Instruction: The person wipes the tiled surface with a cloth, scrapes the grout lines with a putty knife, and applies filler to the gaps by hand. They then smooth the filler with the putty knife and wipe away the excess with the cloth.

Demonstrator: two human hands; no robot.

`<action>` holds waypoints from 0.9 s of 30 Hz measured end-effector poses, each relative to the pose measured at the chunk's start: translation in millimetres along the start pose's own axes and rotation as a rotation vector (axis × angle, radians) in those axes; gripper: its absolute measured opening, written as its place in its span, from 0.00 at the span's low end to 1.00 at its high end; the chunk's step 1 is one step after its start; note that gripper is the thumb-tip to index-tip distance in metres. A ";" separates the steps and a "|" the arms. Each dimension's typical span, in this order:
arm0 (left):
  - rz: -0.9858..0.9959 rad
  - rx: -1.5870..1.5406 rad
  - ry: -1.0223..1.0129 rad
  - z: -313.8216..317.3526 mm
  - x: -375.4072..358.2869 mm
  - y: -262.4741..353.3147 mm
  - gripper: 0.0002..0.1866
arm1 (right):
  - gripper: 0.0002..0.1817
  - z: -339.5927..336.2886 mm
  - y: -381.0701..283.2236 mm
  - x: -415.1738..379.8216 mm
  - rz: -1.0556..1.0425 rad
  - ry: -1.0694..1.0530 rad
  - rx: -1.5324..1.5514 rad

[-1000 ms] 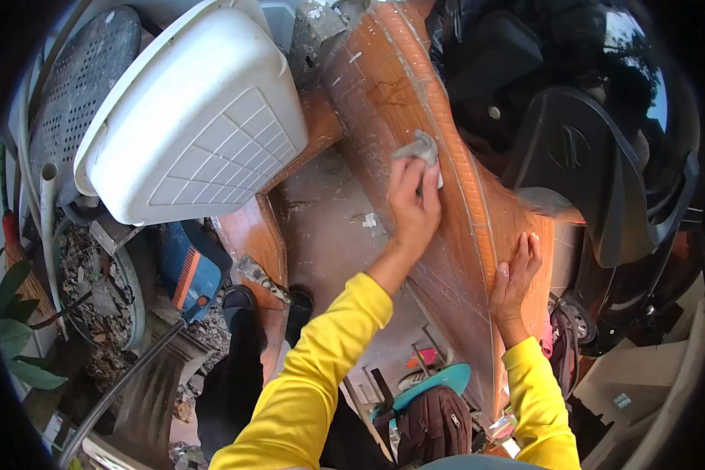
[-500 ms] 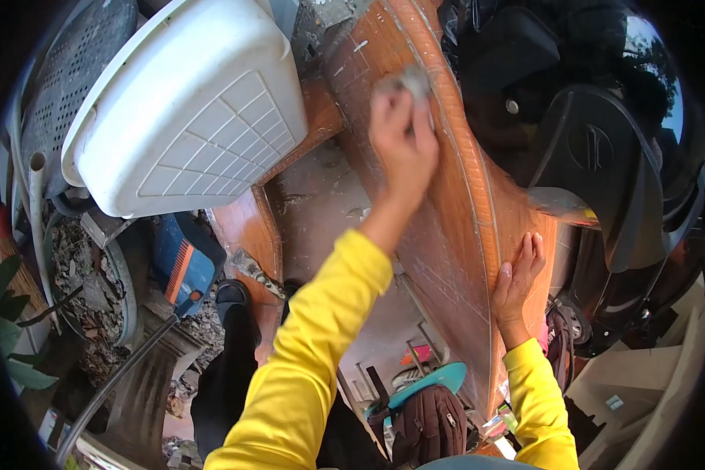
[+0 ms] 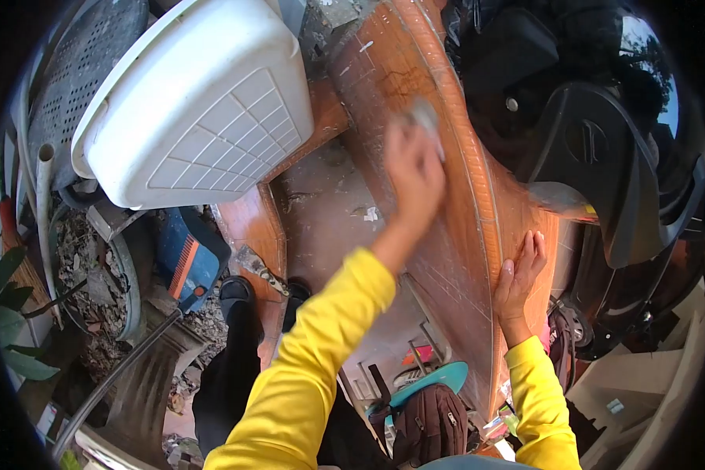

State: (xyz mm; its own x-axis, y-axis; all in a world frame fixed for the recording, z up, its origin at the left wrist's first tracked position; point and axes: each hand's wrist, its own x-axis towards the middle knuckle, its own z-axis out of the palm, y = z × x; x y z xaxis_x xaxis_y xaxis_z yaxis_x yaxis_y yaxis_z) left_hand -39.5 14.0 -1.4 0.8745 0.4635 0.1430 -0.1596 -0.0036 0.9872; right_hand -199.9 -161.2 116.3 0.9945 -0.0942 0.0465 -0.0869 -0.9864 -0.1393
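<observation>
Left hand, blurred, fingers curled around a grey rag pressed on the upright brown wooden panel, right hand flat with fingers together on the panel's lower edge, white plastic basket leaning at left.

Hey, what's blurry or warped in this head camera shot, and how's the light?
Head view: the left hand and the grey pad it presses on the wooden panel are motion-blurred; the right hand, flat on the panel, is sharp. Fisheye bends the edges, with dark corners. Daylight is bright on the white basket.
</observation>
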 end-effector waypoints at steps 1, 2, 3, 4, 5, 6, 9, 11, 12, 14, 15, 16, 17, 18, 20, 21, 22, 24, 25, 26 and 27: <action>0.016 0.096 0.050 3.3 37.0 -18.3 0.09 | 0.32 0.4 0.0 -0.1 0.002 0.005 0.013; 0.039 0.143 0.106 10.8 77.2 -44.9 0.10 | 0.32 1.2 0.2 -0.5 0.006 0.011 0.024; 0.056 0.190 0.165 14.7 102.5 -67.0 0.12 | 0.32 0.7 -0.7 0.3 0.009 0.000 0.022; 0.057 0.179 0.172 14.5 106.6 -77.0 0.11 | 0.32 -0.6 -3.2 1.3 0.017 -0.007 0.016; 0.062 0.165 0.181 15.2 110.4 -83.2 0.10 | 0.32 -1.9 -4.0 1.3 0.024 -0.008 0.010; 0.070 0.155 0.192 14.9 111.5 -85.4 0.09 | 0.32 -3.2 -3.3 -0.1 0.022 -0.011 0.006; -0.070 0.097 -0.001 -5.6 32.0 -56.4 0.11 | 0.32 -3.2 -3.0 0.5 0.015 -0.007 0.001; -0.104 0.054 -0.014 -1.2 14.7 -49.1 0.13 | 0.32 -1.0 -0.9 0.7 0.007 -0.002 -0.013; -0.106 0.062 0.009 2.7 15.7 -52.1 0.13 | 0.32 1.6 -0.7 2.7 0.008 0.015 0.014; -0.121 0.151 0.082 4.5 24.4 -73.8 0.11 | 0.32 3.4 1.2 -0.1 0.017 0.023 0.061; -0.114 0.223 0.127 9.5 50.6 -99.2 0.10 | 0.32 3.7 1.0 -1.4 0.021 0.015 0.045; -0.099 0.290 0.175 14.1 66.8 -115.8 0.09 | 0.32 4.2 -0.4 0.9 0.021 0.015 0.030; -0.122 0.310 0.181 15.3 59.7 -124.8 0.09 | 0.32 1.7 -1.0 0.9 0.023 0.007 0.012; -0.140 0.327 0.181 15.9 48.0 -137.8 0.09 | 0.32 0.1 -1.7 1.1 0.026 -0.001 -0.001; -0.394 0.261 0.017 8.6 -1.3 -160.8 0.11 | 0.32 -2.3 -5.8 2.1 0.032 -0.011 -0.020; -0.450 0.263 0.019 5.1 -46.9 -141.7 0.12 | 0.32 -1.8 -6.3 0.6 0.033 -0.007 -0.016; -0.253 0.393 -0.093 0.2 -108.9 -146.9 0.12 | 0.32 -0.9 -4.9 -0.8 0.029 -0.004 -0.012; -0.549 0.162 -0.319 -17.6 -183.9 -62.6 0.11 | 0.32 -1.3 -4.0 1.6 0.026 0.006 -0.006; -0.579 0.039 -0.254 -17.1 -195.9 -30.3 0.11 | 0.32 -2.0 -5.1 -0.1 0.031 0.004 0.002; -0.603 -0.088 -0.184 -12.2 -189.5 -3.0 0.12 | 0.32 -1.3 -4.7 1.0 0.029 0.005 0.010; -0.472 -0.034 -0.157 -7.6 -170.6 -5.2 0.15 | 0.32 -0.6 -3.9 2.1 0.028 0.006 0.010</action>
State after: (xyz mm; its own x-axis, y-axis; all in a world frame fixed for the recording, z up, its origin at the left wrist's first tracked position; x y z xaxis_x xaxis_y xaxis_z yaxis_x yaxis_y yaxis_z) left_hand -191.3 -58.3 -31.4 0.9131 0.2684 -0.3070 0.2575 0.2043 0.9444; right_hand -197.6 -157.6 117.6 0.9912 -0.1228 0.0485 -0.1143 -0.9820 -0.1501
